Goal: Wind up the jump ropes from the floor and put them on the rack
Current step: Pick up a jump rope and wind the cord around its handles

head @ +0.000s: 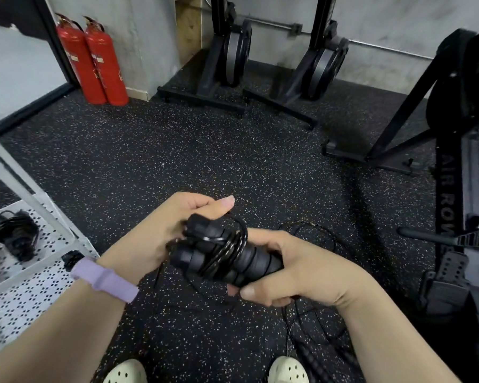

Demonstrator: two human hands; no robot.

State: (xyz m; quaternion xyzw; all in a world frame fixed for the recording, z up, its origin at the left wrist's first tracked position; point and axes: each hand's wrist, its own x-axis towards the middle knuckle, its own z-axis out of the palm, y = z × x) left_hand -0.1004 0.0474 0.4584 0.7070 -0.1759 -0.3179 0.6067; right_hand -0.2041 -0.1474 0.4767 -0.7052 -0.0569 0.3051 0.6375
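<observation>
Black foam-covered handles [233,261] lie side by side at the centre of the frame, with thin cord [227,244] looped around them in several turns. The right hand [296,272] has its fingers curled around the lower ends of the pair, gripping firmly. The left hand [177,228] is curled at the upper ends, thumb extended over the top, apparently pinching the cord, though the exact contact is hidden. The bundle looks light; the handles are stiff and grippy, while the cord is thin, springy and probably slick, so the coils likely spring loose unless pinned against the foam. Holding across both handles and the wraps seems the safest grip. More loose cord [315,239] trails on the speckled rubber floor [150,161] just below and right of the hands. At the left edge, the white perforated rack [39,277] already holds a wound jump rope [14,236].
</observation>
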